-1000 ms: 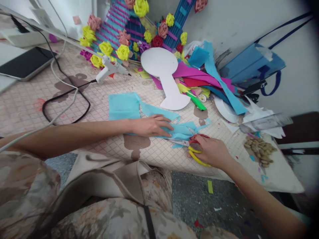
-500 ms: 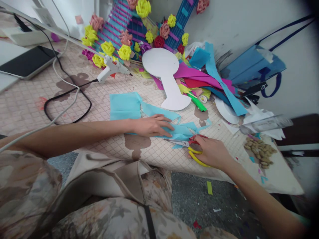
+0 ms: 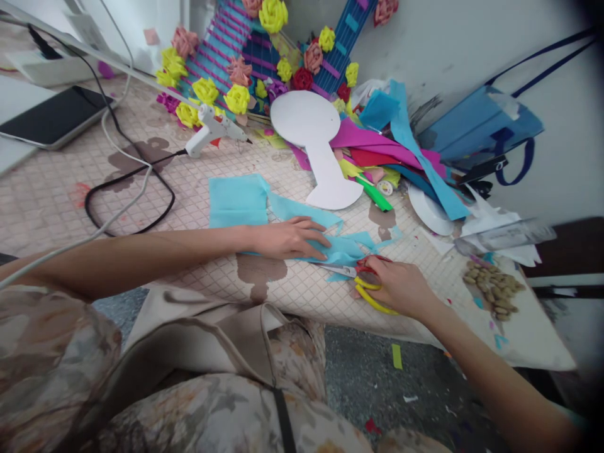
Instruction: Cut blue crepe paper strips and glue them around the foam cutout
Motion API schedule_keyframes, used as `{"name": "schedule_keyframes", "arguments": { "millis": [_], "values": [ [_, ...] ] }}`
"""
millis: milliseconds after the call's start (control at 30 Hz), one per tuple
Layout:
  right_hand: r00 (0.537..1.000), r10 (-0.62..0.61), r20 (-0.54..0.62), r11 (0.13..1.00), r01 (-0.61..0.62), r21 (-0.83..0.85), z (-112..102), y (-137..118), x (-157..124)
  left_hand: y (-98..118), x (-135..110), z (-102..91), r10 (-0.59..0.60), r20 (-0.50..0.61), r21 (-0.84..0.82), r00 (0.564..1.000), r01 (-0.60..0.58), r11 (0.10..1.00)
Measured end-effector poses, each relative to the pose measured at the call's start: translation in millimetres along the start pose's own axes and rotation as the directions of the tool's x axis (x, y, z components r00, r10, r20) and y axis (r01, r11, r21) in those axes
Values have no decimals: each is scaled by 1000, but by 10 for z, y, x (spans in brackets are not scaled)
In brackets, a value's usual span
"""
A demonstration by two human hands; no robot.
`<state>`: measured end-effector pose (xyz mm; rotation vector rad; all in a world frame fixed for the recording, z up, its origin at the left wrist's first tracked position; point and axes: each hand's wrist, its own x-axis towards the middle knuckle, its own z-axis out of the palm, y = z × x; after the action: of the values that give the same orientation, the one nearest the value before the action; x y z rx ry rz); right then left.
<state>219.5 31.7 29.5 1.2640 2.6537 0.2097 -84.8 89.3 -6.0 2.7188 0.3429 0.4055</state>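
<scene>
My left hand (image 3: 295,238) lies flat on a light blue piece of thin material (image 3: 346,247), its fingers spread and pressing it to the tabletop. To the right, my right hand (image 3: 401,286) grips scissors (image 3: 370,284) by their red and yellow handles. The blades point left along the near edge of the blue piece, below my left fingertips, and part of them is under the material. Just beyond my left hand are a light blue square (image 3: 238,200) and a narrow blue strip (image 3: 306,211).
A white cutout (image 3: 325,170) lies behind the blue pieces. At the back left rests a glue gun (image 3: 214,129) with a looping black cord. Coloured scraps (image 3: 377,141) are heaped at the back; a clear bottle (image 3: 507,236) and peanuts (image 3: 493,286) are right.
My right hand and the scissors have shifted slightly left. The left hand stays in place on the blue material.
</scene>
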Motion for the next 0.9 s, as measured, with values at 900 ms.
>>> {"name": "schedule_keyframes", "arguments": {
  "millis": [900],
  "values": [
    [1000,-14,-13,999,13,-46,-29,-38,51,-23,-3,34,13,-17,8,1000,-13,1000]
  ]
}}
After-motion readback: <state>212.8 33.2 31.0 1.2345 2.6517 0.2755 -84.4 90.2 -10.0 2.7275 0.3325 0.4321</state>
